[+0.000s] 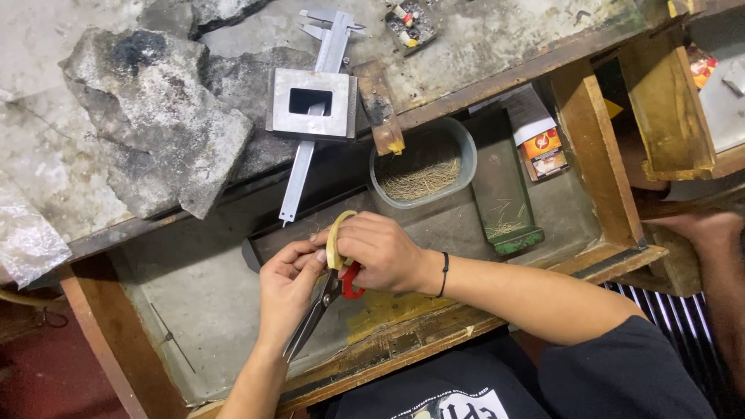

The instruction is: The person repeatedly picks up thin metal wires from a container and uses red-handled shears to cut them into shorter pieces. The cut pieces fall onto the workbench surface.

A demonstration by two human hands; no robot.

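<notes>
Head view, landmark: the open wooden drawer (233,310) with a grey metal lining, just below the worn grey tabletop (504,39).
Right hand (384,252): over the drawer's middle, fingers closed around the yellow and red handles of the metal shears (330,291).
Left hand (289,283): touching the right hand from the drawer's left, fingertips pinched near the shear blades; whatever it grips is too small to tell.
Progress: judging by the pose, cutting is under way; no finished piece shows.
Inside the drawer's far side: a round grey tub of thin straw-coloured wires (423,167).
Above the drawer: a steel caliper (314,116) under a square metal block (312,103).
</notes>
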